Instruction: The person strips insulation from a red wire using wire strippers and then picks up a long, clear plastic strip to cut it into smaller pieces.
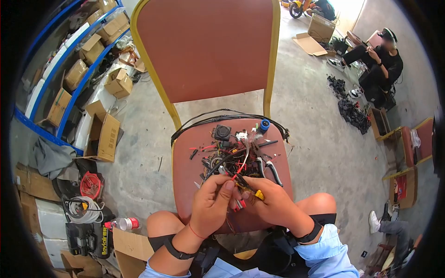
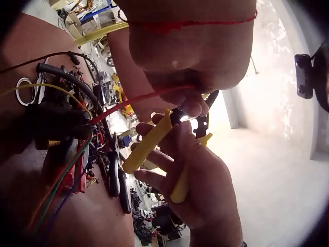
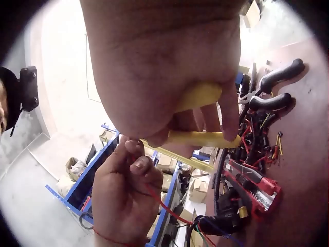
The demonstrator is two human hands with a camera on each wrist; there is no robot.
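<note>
Head cam: the yellow-handled tool [image 1: 259, 195] is up over the front part of the chair seat [image 1: 185, 185], in the right hand [image 1: 273, 204], fingers wrapped round its handles. Long axis sits on a slant, working end up and left toward the other hand's fingertips, handles down and right. The left hand [image 1: 211, 201] is bunched up just beside it. A pile of wire scraps [image 1: 222, 160] takes up the seat's middle, with black-handled pliers [image 1: 273, 171] over toward the right edge. Most room is left of the pile, where plain upholstery runs out to the left edge; past that it's concrete floor [image 1: 139, 171].

Left wrist cam: the yellow handles splay apart like a V, free ends aimed down and left, working end up by the left fingertips. The left hand is pinching a red wire [image 2: 139, 100] that comes out of a black cable [image 2: 56, 121]. Fingers cover a lot of the tip, so can't tell if it's biting the wire.

Right wrist cam: from here the handles point right, toward the seat clutter, the lower one nearly level. The working end is lost behind the right hand. Left thumb and fingers are pressed together, red wire trailing down-right. A red-framed tool [image 3: 252, 188] shows below the handles.
</note>
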